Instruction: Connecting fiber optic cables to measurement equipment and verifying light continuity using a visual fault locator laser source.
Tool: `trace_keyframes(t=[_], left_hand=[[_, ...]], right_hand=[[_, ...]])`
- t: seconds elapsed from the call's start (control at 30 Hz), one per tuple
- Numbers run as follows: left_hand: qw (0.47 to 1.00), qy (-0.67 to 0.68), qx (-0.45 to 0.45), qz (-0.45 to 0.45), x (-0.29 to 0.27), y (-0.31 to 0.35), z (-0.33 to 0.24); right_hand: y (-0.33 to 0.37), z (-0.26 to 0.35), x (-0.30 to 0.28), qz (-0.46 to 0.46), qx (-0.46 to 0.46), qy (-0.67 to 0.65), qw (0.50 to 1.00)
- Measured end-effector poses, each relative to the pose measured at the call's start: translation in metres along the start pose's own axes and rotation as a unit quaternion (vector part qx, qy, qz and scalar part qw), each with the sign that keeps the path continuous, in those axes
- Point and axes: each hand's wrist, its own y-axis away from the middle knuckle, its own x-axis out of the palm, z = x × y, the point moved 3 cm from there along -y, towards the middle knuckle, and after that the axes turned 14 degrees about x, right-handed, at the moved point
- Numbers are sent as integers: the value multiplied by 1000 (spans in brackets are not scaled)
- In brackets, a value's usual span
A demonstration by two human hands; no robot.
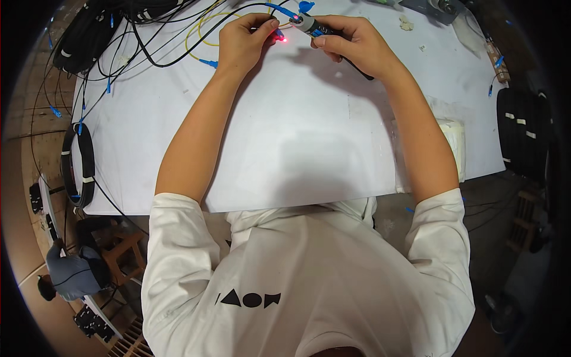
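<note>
Right hand (351, 41) grips pen-shaped tester (315, 27); left hand (244, 41) pinches glowing connector (279, 35).

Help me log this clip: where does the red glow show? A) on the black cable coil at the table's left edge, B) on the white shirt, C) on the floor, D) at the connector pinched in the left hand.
D: the red glow sits at the connector pinched by the left hand, just ahead of the pen-shaped tool held in the right hand.

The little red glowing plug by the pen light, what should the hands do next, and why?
Probably slide the small red-glowing connector in the left hand into the tip of the black pen-shaped light tester in the right hand. The two sit close but look not yet joined.
</note>
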Motion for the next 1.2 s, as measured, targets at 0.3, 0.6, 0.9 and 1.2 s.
trace_keyframes(t=[0.3, 0.6, 0.9, 1.2], left_hand=[[997, 70, -39, -14, 0, -5, 7], [996, 58, -62, -13, 1, -2, 5], [996, 64, -64, -12, -1, -2, 6], [996, 74, -49, -7, 0, -3, 8]], right_hand=[[0, 0, 0, 25, -14, -8, 1000], [6, 5, 1, 66, 2, -11, 998], [3, 2, 1, 59, 7, -2, 998], [3, 2, -1, 35, 23, 8, 999]])
